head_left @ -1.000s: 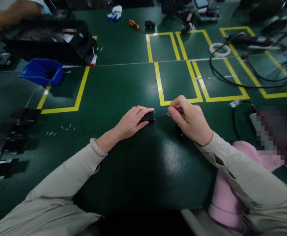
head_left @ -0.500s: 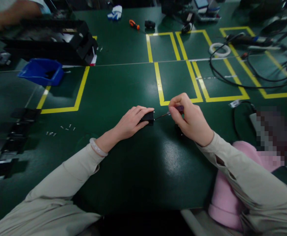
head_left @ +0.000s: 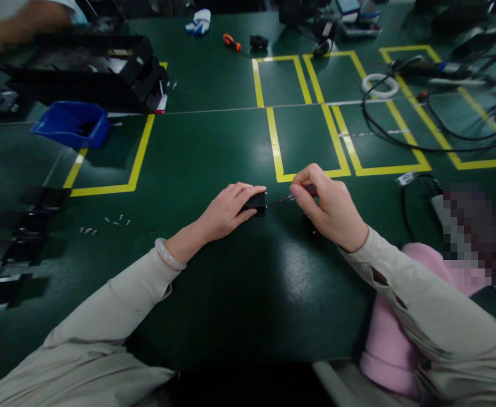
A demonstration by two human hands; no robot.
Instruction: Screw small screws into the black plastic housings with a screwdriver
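Note:
My left hand (head_left: pixel 226 210) is closed over a small black block (head_left: pixel 257 202) lying on the green table (head_left: pixel 214 152), pinning it from the left. My right hand (head_left: pixel 330 206) pinches a small screwdriver (head_left: pixel 292 197) with a dark handle; its thin shaft points left and its tip meets the right side of the block. Both hands sit near the table's middle, just below a yellow taped rectangle.
Several black parts (head_left: pixel 14 249) lie along the left edge, tiny screws (head_left: pixel 103 223) beside them. A blue bin (head_left: pixel 73 123) and a black tray (head_left: pixel 90 68) stand at the back left, black cables (head_left: pixel 421 124) at the right. Another person's arm (head_left: pixel 14 25) shows at the top left.
My right hand's fingers shifted slightly on the screwdriver handle, up and back down. The left hand and block stayed still.

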